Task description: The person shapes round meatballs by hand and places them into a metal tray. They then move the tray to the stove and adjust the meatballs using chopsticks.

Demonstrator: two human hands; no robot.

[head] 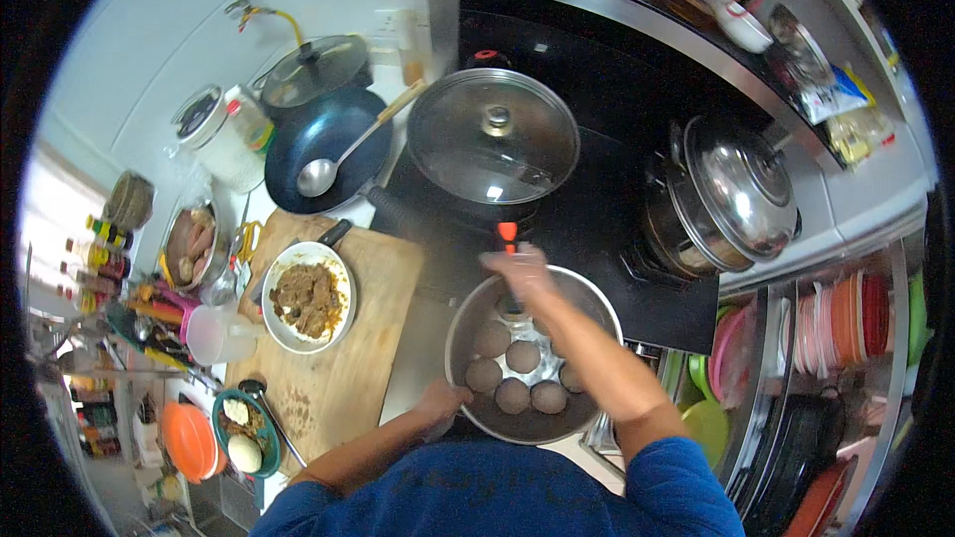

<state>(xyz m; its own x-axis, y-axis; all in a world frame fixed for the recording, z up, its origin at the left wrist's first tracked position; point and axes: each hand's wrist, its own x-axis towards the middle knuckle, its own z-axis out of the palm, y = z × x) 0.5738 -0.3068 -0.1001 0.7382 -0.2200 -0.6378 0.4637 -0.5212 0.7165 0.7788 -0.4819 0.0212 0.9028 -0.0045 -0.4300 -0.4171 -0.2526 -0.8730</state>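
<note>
A wide round metal pan (537, 429) sits in front of me with several brown round balls (523, 356) on its shiny bottom. My left hand (442, 400) grips the pan's rim at its lower left. Above the pan's far side, my right hand (522, 268) is blurred; it is closed around a small tool or bottle with an orange-red tip (507, 231). Beneath that hand, a clear rounded part, perhaps a glass jar, shows over the balls. Left of the pan, a white bowl of brown minced or mashed food (307, 300) rests on a wooden cutting board (373, 313).
Beyond the pan stands a glass-lidded pan (477, 156) on the black hob. A steel steamer pot (727, 201) is at the right. A dark wok (328, 127) holding a ladle (318, 177) is at the back left. A green bowl (270, 455) lies near the board.
</note>
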